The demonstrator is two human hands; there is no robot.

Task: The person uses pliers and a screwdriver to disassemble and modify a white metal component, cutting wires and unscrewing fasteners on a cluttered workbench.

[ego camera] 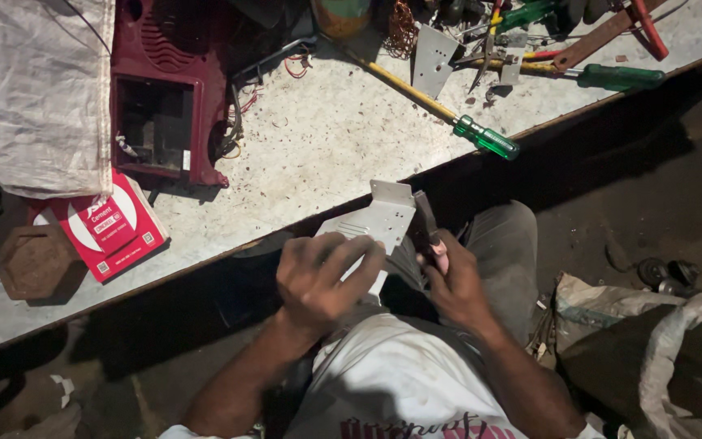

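My left hand grips a bent grey sheet-metal bracket over my lap, just below the workbench edge. The fingers wrap across the plate's lower half. My right hand is closed around a dark narrow tool that rests against the bracket's right side. What kind of tool it is cannot be told.
The speckled workbench carries a dark red plastic housing, a red carton, a hexagonal brown block, green-handled screwdrivers, another metal plate and pliers. White sacks lie at the upper left and lower right.
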